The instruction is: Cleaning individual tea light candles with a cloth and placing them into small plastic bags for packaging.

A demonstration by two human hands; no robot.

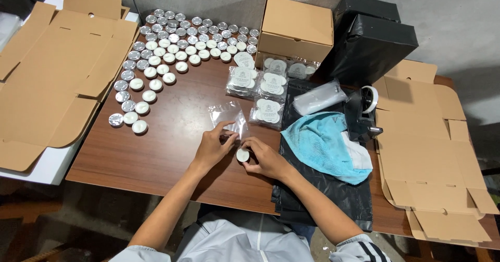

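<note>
My left hand (212, 146) pinches the lower edge of a clear plastic bag (229, 116) that lies on the brown table (156, 152). My right hand (264, 158) holds a small white tealight candle (242, 155) in a metal cup, right at the bag's mouth. Both hands meet near the table's middle front. Several filled clear packs of tealights (260, 85) lie just beyond the bag.
Many loose tealights (172, 43) spread in rows at the back left. Flat cardboard blanks lie left (57, 69) and right (432, 142). A closed cardboard box (296, 30), black boxes (372, 41), a tape dispenser (364, 108), a blue cloth (325, 142) and black plastic sheet sit to the right.
</note>
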